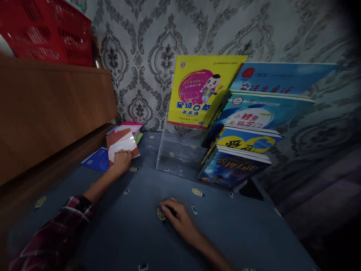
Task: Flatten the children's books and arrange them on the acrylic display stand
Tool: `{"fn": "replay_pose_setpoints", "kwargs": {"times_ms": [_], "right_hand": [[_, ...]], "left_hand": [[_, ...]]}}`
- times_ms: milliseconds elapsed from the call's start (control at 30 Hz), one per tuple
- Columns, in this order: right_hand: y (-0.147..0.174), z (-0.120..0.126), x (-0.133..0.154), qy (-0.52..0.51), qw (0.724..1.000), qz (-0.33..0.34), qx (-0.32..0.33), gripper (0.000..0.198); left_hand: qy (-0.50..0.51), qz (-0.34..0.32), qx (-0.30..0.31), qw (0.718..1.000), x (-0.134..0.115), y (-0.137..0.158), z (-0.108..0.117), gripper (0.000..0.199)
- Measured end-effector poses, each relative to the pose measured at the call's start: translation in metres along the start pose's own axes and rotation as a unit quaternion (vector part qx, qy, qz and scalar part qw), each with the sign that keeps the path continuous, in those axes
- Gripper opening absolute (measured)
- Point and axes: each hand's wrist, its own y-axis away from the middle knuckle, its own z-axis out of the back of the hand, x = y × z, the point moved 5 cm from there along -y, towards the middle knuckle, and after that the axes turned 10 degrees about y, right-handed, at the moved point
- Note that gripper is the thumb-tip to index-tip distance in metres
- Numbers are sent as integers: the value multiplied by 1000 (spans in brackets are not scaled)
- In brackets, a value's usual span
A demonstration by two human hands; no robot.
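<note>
My left hand (122, 161) is at the back left of the table, its fingers closed on a thin book with a brown and white cover (124, 141). That book lies tilted over a blue book (99, 159) and in front of a small pile with a pink book (132, 127) on it. Nearer the middle of the table, my right hand (178, 218) rests with fingers loosely bent and thumb apart, with nothing in it. Behind it, a clear stepped stand (180, 171) bears a yellow workbook (194, 90) at the upper left.
On the stand's right side are a light-blue book (282, 73), a teal book (282, 105), a yellow-and-blue book (245, 141) and a dark blue book (231, 169). A wooden cabinet (56, 109) with a red basket (47, 34) borders the left. Patterned wall (135, 75) stands behind.
</note>
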Motion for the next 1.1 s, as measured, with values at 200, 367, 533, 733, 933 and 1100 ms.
{"fn": "replay_pose_setpoints", "kwargs": {"times_ms": [200, 367, 533, 733, 933, 1100], "right_hand": [[-1, -1, 1, 3, 1000, 6, -4, 52], [-1, 0, 1, 16, 1000, 2, -3, 50], [-1, 3, 6, 16, 1000, 7, 0, 48], [-2, 1, 3, 11, 1000, 7, -1, 48], [-1, 0, 0, 7, 1000, -1, 0, 47], [-1, 1, 2, 11, 1000, 1, -2, 45]], "left_hand": [[8, -17, 53, 998, -9, 10, 6, 35], [14, -37, 94, 995, -18, 16, 12, 34], [16, -61, 119, 991, -22, 24, 18, 33], [17, -91, 149, 985, -28, 39, 23, 30], [23, -145, 172, 974, -43, 64, 19, 29], [32, -177, 171, 969, -55, 90, 11, 31]]}}
